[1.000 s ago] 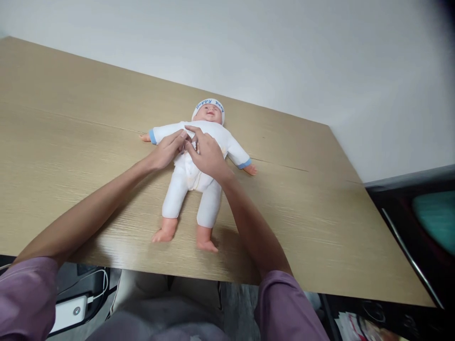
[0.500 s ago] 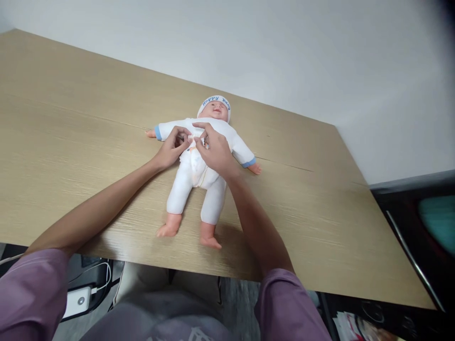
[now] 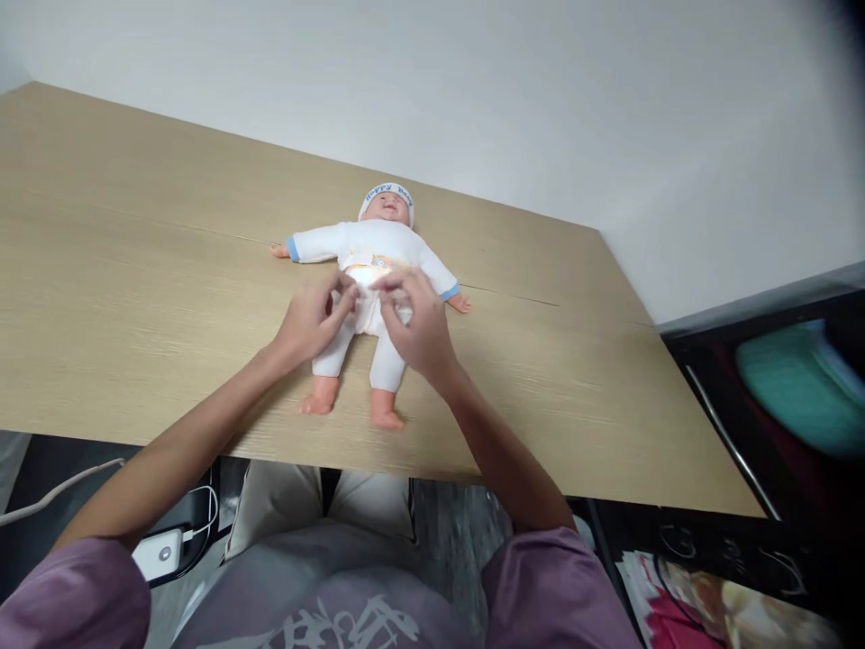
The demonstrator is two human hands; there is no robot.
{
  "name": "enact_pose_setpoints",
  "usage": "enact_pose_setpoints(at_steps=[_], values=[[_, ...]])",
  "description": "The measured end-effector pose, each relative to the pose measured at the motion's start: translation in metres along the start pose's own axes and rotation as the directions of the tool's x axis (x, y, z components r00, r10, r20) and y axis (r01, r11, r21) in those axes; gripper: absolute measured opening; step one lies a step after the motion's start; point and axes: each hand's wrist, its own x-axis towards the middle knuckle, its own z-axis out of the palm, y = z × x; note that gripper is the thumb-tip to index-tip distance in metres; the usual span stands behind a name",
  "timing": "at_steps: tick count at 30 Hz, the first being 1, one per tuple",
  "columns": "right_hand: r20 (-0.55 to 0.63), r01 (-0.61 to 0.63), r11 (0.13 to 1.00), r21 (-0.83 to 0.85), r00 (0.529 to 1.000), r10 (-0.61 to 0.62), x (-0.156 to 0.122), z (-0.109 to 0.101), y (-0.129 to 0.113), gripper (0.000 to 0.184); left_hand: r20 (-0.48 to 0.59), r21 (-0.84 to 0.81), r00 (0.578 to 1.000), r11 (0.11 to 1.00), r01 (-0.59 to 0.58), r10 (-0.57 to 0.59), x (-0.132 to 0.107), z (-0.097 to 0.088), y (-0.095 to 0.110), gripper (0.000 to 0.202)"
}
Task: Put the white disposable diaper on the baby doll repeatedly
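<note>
A baby doll point(image 3: 370, 248) in a white suit and cap lies on its back on the wooden table point(image 3: 135, 270), head toward the wall. My left hand point(image 3: 312, 317) and my right hand point(image 3: 417, 320) meet over the doll's lower belly and hips. Both have fingers curled and pinched on the white suit there. The suit is parted at the waist, showing a strip of the doll's body. The doll's arms are spread and its bare feet point toward me.
The table's near edge runs just below the doll's feet. A white wall stands behind the table. To the right is a dark piece of furniture with a teal object point(image 3: 790, 383). Below the table lie a white device with cables point(image 3: 159, 552) and some papers point(image 3: 682, 599).
Both hands have moved down from the doll's chest to its hips, drawing the suit's lower part with them. The waist gap is now showing. The view has pulled back.
</note>
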Motion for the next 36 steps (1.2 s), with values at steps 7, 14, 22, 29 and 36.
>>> enact_pose_setpoints(at_steps=[7, 14, 22, 29, 36], values=[[0.225, -0.041, 0.987, -0.157, 0.971, 0.076, -0.07, -0.009, 0.021, 0.011, 0.199, 0.222, 0.98, 0.974, -0.037, -0.008, -0.025, 0.001, -0.02, 0.04], [0.1, -0.136, 0.889, -0.438, 0.975, 0.198, -0.053, 0.016, 0.036, 0.017, 0.136, 0.251, 0.989, 0.967, 0.029, -0.065, -0.006, 0.014, -0.027, 0.049], [0.054, -0.11, 0.91, -0.4, 0.988, 0.144, -0.063, 0.026, 0.033, 0.017, 0.136, 0.179, 0.99, 0.981, -0.069, 0.045, -0.01, 0.011, -0.036, 0.04], [0.061, -0.125, 0.931, -0.343, 0.986, 0.155, -0.065, 0.026, 0.036, 0.017, 0.152, 0.143, 0.986, 0.985, -0.093, 0.071, -0.01, 0.009, -0.029, 0.037], [-0.099, -0.319, 0.938, -0.135, 0.946, 0.307, -0.061, 0.028, 0.039, 0.031, 0.024, -0.206, 0.984, 0.962, 0.177, -0.176, -0.013, 0.018, -0.035, 0.053]])
